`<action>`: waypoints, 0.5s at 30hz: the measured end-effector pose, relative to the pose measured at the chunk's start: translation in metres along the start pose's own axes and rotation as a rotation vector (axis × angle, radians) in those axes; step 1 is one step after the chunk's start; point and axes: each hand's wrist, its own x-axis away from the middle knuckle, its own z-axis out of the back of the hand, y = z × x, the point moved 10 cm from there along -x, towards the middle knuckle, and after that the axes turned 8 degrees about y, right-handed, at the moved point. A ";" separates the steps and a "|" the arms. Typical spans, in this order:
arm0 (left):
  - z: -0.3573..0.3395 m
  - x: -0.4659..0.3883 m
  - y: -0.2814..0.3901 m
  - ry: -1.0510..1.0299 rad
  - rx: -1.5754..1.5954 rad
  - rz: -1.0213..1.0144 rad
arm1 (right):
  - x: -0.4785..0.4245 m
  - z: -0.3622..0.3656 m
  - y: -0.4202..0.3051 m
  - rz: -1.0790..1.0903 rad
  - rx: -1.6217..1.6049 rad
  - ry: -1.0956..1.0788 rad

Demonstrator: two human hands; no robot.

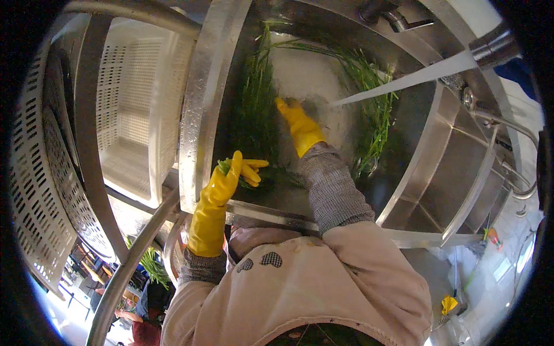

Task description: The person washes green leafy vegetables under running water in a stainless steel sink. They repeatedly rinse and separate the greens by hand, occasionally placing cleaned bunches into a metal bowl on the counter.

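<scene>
My left hand [236, 177], in a yellow rubber glove, is at the near left corner of a stainless steel sink [212, 86] with a small bunch of green stalks [224, 166] in its grip. My right hand [298, 121], gloved alike, reaches into the water near the middle; its fingertips are partly under water, beside long green leafy stalks [255, 91] along the left side. What it touches is hard to tell. More green stalks [374, 125] float in a curve along the far and right sides. A stream of water [402, 82] runs in from the faucet [493, 47].
White perforated plastic baskets [153, 116] stand on a metal rack [93, 129] to the left. Further empty-looking sink basins [450, 164] are at the right. Below left, another person [145, 331] is near a bundle of green stalks [153, 266]. A metal lever tap [407, 24] sits at the far rim.
</scene>
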 end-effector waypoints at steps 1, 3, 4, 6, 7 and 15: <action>-0.003 0.004 0.009 0.040 -0.044 0.038 | -0.003 -0.009 0.002 -0.023 -0.130 -0.028; -0.008 0.007 0.018 0.064 -0.113 0.024 | -0.005 -0.022 0.013 -0.106 -0.239 -0.082; -0.008 0.006 0.018 0.048 -0.141 -0.029 | -0.004 -0.026 0.020 -0.154 -0.303 -0.104; -0.008 -0.001 0.001 0.009 -0.125 -0.057 | 0.000 -0.027 0.043 -0.268 -0.455 -0.118; -0.011 -0.003 -0.004 -0.016 -0.083 -0.030 | 0.003 -0.028 0.056 -0.328 -0.539 -0.122; -0.024 -0.019 0.022 -0.059 -0.141 -0.144 | 0.005 -0.018 0.092 -0.488 -1.225 -0.052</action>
